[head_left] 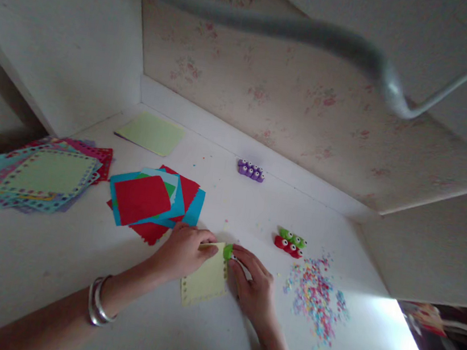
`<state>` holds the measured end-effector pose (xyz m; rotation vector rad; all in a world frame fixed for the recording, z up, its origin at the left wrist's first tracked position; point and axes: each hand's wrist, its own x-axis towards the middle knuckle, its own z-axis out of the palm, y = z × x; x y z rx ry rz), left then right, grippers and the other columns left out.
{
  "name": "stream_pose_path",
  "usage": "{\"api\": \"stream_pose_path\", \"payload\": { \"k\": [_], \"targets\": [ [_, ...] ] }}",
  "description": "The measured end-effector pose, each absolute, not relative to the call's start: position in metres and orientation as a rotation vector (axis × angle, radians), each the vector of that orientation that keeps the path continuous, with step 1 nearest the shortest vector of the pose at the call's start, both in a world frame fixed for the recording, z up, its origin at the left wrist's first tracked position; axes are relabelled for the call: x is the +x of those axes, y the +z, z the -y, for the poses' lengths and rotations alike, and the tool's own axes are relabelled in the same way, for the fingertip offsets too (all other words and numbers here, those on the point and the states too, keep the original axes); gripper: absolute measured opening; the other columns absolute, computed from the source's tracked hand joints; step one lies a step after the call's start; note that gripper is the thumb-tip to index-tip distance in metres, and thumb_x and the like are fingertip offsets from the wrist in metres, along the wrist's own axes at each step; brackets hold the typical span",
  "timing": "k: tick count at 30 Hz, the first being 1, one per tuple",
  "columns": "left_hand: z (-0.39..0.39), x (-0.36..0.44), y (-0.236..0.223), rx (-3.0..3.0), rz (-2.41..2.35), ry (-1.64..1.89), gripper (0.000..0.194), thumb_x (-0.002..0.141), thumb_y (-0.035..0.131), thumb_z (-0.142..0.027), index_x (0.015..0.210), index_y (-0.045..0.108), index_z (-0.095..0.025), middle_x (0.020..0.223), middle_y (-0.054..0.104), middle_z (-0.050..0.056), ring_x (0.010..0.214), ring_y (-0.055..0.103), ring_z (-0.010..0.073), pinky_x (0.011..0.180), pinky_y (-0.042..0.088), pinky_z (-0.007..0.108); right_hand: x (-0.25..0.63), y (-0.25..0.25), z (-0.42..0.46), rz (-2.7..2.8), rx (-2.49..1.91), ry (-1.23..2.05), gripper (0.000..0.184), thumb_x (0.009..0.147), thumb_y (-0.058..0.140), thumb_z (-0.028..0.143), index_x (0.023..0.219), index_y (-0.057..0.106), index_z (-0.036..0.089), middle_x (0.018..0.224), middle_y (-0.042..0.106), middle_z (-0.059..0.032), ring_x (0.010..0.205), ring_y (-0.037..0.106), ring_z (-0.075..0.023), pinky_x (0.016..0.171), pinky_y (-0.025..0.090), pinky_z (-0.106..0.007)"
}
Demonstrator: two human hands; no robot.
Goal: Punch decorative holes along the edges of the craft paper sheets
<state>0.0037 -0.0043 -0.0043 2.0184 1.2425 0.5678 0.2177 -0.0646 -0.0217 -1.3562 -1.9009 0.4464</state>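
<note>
My left hand (186,252) pinches the upper left edge of a pale yellow-green paper sheet (204,280) between thumb and fingers. Rows of small punched holes run along the sheet's left, right and lower edges. At its upper right corner sits a small green paper punch (227,251), gripped by the fingers of my right hand (255,287). The part of the punch under my fingers is hidden, and I cannot see whether it is pressed down. Two silvery bangles (100,301) circle my left wrist.
Left of my hands lie loose red and blue sheets (142,200) and a pile of hole-edged sheets (51,171). Pale green paper (150,132) lies behind. Purple punches (251,170) stand near the wall; green and red punches (289,245) and paper confetti (320,301) are at right.
</note>
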Motion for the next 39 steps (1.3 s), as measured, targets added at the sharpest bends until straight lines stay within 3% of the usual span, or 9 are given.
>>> {"api": "stream_pose_path", "payload": {
  "k": [12, 18, 39],
  "targets": [
    [0.023, 0.005, -0.007, 2.363, -1.232, 0.759, 0.017, 0.097, 0.054, -0.028, 0.108, 0.065, -0.022, 0.112, 0.07, 0.004, 0.107, 0.061, 0.0247, 0.102, 0.033, 0.048, 0.22, -0.027, 0.068, 2.045, -1.223, 0.338, 0.036, 0.093, 0.057, 0.009, 0.125, 0.064, 0.026, 0.126, 0.067, -0.0074, 0.117, 0.064, -0.0219, 0.099, 0.057, -0.039],
    [0.028, 0.0, -0.009, 2.418, -1.147, 0.651, 0.038, 0.084, 0.07, -0.035, 0.117, 0.062, -0.019, 0.123, 0.064, 0.007, 0.12, 0.051, 0.0286, 0.105, 0.034, 0.046, 0.222, -0.027, 0.06, 2.032, -1.26, 0.35, 0.031, 0.094, 0.058, 0.01, 0.12, 0.066, 0.026, 0.114, 0.072, -0.005, 0.104, 0.07, -0.0185, 0.093, 0.059, -0.034],
    [0.026, 0.0, -0.012, 2.389, -1.135, 0.622, 0.045, 0.081, 0.072, -0.04, 0.12, 0.063, -0.02, 0.121, 0.067, 0.002, 0.12, 0.05, 0.0266, 0.109, 0.031, 0.045, 0.216, -0.025, 0.06, 2.055, -1.206, 0.308, 0.033, 0.093, 0.057, 0.008, 0.12, 0.065, 0.025, 0.113, 0.073, -0.005, 0.104, 0.069, -0.0182, 0.091, 0.059, -0.033]
  ]
}}
